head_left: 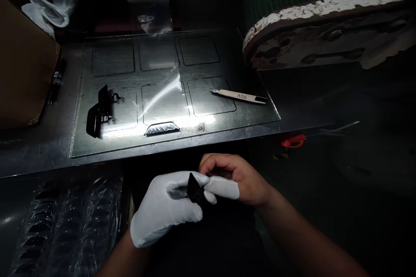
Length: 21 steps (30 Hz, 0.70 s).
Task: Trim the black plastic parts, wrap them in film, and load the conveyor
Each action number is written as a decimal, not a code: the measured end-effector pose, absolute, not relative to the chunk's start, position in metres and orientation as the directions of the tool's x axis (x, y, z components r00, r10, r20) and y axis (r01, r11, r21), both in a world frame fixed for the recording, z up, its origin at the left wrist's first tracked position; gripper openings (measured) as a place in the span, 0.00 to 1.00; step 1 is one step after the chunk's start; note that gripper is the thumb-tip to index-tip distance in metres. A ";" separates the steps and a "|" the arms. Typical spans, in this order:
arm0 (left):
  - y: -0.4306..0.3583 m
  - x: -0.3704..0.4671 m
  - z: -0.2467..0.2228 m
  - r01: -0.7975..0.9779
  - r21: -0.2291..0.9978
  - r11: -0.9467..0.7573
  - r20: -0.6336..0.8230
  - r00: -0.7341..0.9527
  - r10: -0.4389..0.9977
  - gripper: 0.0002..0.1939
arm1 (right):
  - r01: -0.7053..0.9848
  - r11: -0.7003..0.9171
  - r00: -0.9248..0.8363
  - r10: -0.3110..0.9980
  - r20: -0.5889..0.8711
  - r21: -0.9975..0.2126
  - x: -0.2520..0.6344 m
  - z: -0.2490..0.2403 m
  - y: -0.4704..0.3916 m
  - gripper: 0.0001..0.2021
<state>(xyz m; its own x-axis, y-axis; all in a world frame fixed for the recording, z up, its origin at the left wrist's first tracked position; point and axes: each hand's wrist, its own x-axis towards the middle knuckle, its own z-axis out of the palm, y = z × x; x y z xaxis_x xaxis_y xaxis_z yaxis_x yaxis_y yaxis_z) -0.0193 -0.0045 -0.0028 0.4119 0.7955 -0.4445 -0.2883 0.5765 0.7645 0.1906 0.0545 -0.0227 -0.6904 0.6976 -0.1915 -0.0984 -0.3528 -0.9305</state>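
In front of my body, just below the bench edge, my left hand [169, 203] wears a white glove and is closed around a small black plastic part [194, 188]. The part's flat, tapered face is tilted up between thumb and fingers. My right hand [238, 179] is bare except for white covers on at least one digit. Its fingers are closed at the part's right side, where a small dark tip shows between them. On the bench lie two similar black parts [94, 120] with little hooked pieces, and a trapezoid piece [161, 128] with a shiny face.
A clear sheet [211, 123] with drawn rectangles covers part of the metal bench. On it rests a craft knife [242, 96] marked A06. A cardboard box [26, 65] and marker [56, 80] are left, a conveyor end [325, 30] upper right, plastic-covered trays [68, 225] lower left, red-handled scissors [293, 140] right.
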 end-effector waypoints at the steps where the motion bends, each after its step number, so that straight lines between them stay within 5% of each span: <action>1: -0.004 -0.020 -0.003 -0.284 0.769 0.573 -0.443 0.411 0.797 0.25 | -0.076 -0.316 -0.691 0.701 -0.179 -0.946 0.191 -0.022 0.055 0.09; 7: -0.006 -0.019 -0.001 -0.127 0.920 0.370 -0.338 0.219 0.915 0.13 | 0.031 0.173 -0.594 0.795 0.121 -0.984 0.187 -0.017 0.051 0.05; 12: -0.003 -0.013 0.006 -0.154 0.910 0.385 -0.375 0.086 0.923 0.05 | 0.185 0.643 -0.486 0.717 0.499 -0.743 0.172 -0.017 0.044 0.16; 15: -0.003 -0.017 0.002 -0.259 0.875 0.409 -0.413 0.042 0.910 0.10 | 0.203 0.698 -0.561 0.658 0.503 -0.687 0.168 -0.013 0.050 0.17; 19: -0.005 -0.042 -0.009 -0.437 0.776 0.455 -0.416 0.188 0.890 0.23 | 0.118 0.582 -0.751 0.582 0.311 -0.804 0.155 0.002 0.074 0.05; 21: -0.008 -0.063 -0.012 -0.534 0.730 0.426 -0.359 0.231 0.904 0.24 | 0.054 0.577 -0.805 0.508 0.306 -0.815 0.137 0.014 0.087 0.12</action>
<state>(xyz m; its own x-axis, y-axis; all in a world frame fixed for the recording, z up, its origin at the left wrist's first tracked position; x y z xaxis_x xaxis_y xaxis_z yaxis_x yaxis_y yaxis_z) -0.0630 -0.0080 -0.0116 0.2308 0.9044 -0.3588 -0.5338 0.4260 0.7305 0.1371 0.0872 0.0143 -0.8053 0.5077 0.3063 0.0540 0.5772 -0.8148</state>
